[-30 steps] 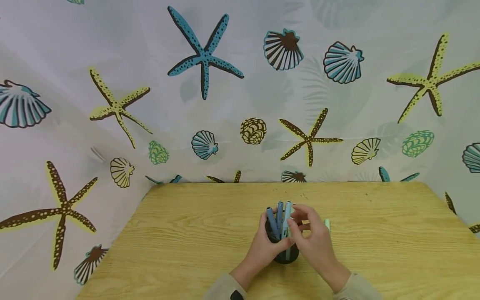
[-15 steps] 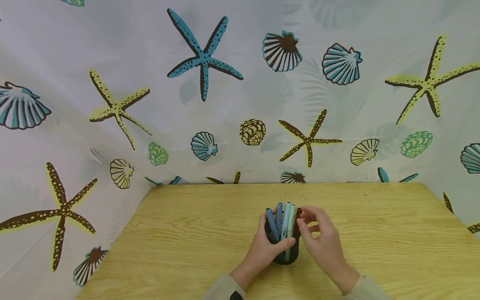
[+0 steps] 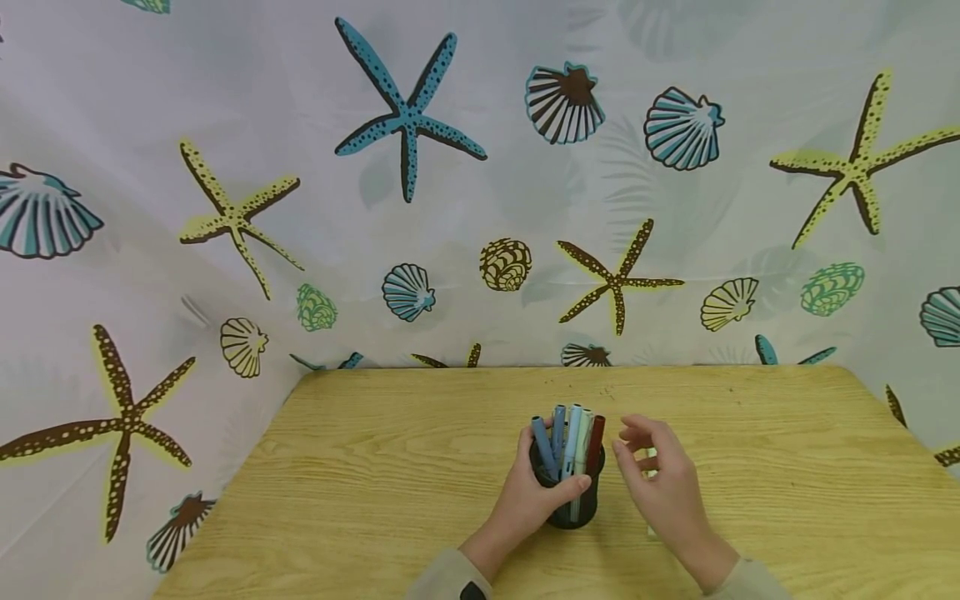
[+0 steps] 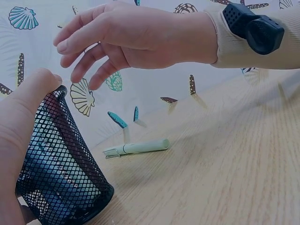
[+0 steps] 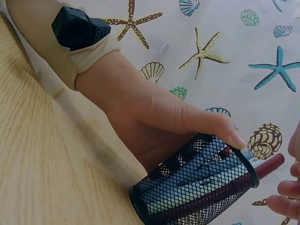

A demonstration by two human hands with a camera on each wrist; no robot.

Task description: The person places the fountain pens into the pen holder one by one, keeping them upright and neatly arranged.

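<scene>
My left hand (image 3: 528, 492) grips a black mesh pen cup (image 3: 581, 510), thumb across the near side at the rim. Inside it lean several capped pens: darker blue pens (image 3: 543, 446) at the left, a light blue pen (image 3: 573, 437), a pale green pen (image 3: 584, 437) and a dark red pen (image 3: 596, 437) at the right. Just right of the cup, my right hand (image 3: 666, 479) hovers with loosely bent fingers and nothing between them. Another pale green pen (image 4: 136, 148) lies on the table beyond the cup in the left wrist view; my right hand mostly hides it in the head view.
The wood-grain table (image 3: 375, 467) reaches back to a white curtain (image 3: 480, 167) printed with starfish and shells, which also runs along both sides. A black wrist device (image 4: 253, 28) sits on the right sleeve.
My right hand has drawn back to the right from the cup's rim. The dark red pen, first hidden behind its fingers, now shows standing in the cup. My left hand keeps its grip.
</scene>
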